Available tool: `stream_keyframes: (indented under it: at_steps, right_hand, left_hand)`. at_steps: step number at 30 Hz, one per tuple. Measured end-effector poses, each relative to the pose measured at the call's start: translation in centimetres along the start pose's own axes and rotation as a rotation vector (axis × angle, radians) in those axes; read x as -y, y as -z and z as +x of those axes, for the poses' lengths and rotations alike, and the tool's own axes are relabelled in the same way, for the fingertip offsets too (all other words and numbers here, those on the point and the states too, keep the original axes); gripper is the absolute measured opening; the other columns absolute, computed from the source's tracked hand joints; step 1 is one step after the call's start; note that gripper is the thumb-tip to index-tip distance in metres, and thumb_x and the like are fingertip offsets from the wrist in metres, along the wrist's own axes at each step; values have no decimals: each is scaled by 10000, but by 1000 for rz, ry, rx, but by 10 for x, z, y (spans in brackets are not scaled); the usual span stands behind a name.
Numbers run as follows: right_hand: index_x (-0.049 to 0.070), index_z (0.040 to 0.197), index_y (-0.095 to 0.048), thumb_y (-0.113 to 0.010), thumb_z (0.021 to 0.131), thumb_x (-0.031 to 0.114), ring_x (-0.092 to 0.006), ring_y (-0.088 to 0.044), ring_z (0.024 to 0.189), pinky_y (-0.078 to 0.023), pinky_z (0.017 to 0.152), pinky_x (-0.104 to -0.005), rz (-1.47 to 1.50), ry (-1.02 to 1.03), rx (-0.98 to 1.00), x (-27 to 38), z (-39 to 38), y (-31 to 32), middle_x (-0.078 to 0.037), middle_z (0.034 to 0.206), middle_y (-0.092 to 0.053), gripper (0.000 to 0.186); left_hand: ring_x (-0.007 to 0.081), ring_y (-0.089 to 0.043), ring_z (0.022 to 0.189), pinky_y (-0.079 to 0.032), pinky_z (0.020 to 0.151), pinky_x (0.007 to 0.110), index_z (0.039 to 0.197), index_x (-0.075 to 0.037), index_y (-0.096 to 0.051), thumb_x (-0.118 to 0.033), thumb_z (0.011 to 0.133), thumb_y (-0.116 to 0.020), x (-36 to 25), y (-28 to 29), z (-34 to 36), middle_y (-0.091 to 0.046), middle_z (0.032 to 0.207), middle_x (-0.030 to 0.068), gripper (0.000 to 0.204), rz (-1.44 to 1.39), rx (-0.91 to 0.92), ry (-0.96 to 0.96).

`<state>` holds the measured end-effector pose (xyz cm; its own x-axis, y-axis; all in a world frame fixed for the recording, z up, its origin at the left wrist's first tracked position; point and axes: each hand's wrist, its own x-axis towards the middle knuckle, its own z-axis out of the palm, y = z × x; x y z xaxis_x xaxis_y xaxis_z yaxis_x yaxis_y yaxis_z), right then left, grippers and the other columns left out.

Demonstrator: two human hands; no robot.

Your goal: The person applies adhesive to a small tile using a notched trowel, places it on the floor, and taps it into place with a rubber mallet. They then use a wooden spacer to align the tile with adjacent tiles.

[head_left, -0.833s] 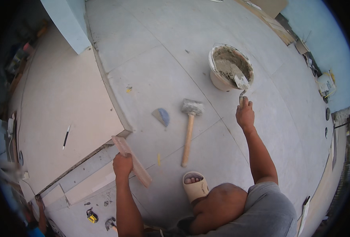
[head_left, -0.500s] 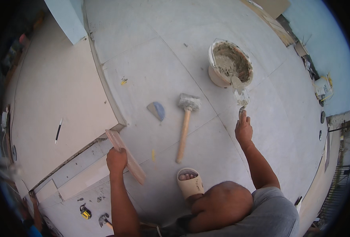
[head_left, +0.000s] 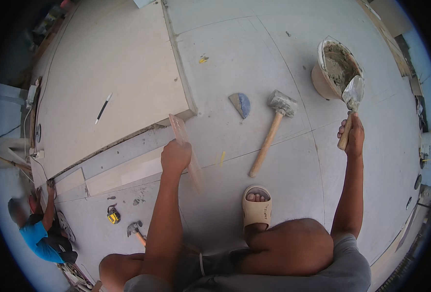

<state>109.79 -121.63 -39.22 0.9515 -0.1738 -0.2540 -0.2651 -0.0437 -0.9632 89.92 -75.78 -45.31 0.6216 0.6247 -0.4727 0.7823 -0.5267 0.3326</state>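
**Trowel lifted loaded from the bucket**

The trowel (head_left: 350,104) is held by its wooden handle in the right hand (head_left: 354,137), whose fingers are closed fully around it. Its blade is seen covered with grey mortar and stands at the rim of the bucket (head_left: 322,73), just in front of the mortar inside. A moment ago the blade was lower and nearer to the hand; now it has been raised up against the bucket, so a fresh load of mortar is judged to have been taken.

A flat pale strip (head_left: 186,151), like a thin straightedge, is gripped by the left hand (head_left: 175,155), closed around its middle. It has been kept at the edge of the large raised tile (head_left: 113,82), almost where it was before.

Between the two hands a mallet (head_left: 271,129) with a wooden handle is laid on the floor, and a small half-round blue piece (head_left: 240,103) is beside its head. A foot in a beige slipper (head_left: 257,207) is placed below the mallet. Near the left forearm a yellow tape measure (head_left: 113,215) and a small hammer (head_left: 135,228) are lying.
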Motion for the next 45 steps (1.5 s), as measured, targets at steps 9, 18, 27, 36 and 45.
stream_keyframes:
  at_steps: [9,18,27,36,45]
  right_hand:
    - [13,1224,-514,-504,1025,386,-90,-473,419,-423,364,-249,-317,-78,214,-55,-118,-30,-18,640,-492,423]
    - [-2,1102,-619,-634,892,231,-448,-632,937,-505,822,-498,-1115,466,1046,-63,-81,-162,-256,977,-667,314]
    - [13,1107,-657,-579,921,322,-429,-646,950,-508,843,-506,-1304,677,1235,-50,-39,-257,-254,953,-686,369]
    - [4,1071,-666,-585,914,321,-425,-652,935,-512,850,-496,-1392,673,1265,-48,-34,-281,-249,933,-689,363]
    - [23,1090,-663,-581,927,323,-404,-652,966,-511,864,-490,-1437,629,1194,-42,-40,-282,-228,962,-694,351]
  left_hand:
    - [410,-672,959,-527,865,471,985,45,-668,-298,877,-550,-4,2,-2,-691,981,257,379,-1,52,17]
    - [387,-671,985,-528,880,449,991,34,-675,-288,869,-552,-8,8,-5,-698,1010,229,366,-48,74,21]
    - [387,-670,1009,-526,899,447,1062,59,-665,-295,868,-568,-8,11,-6,-692,1050,242,416,-78,85,24]
    - [402,-667,1003,-525,898,450,1053,71,-663,-281,866,-572,-7,10,-7,-686,1047,261,409,-70,74,6]
    - [393,-667,1001,-525,891,449,1038,55,-670,-275,865,-570,-8,9,-5,-689,1045,250,385,-46,72,18]
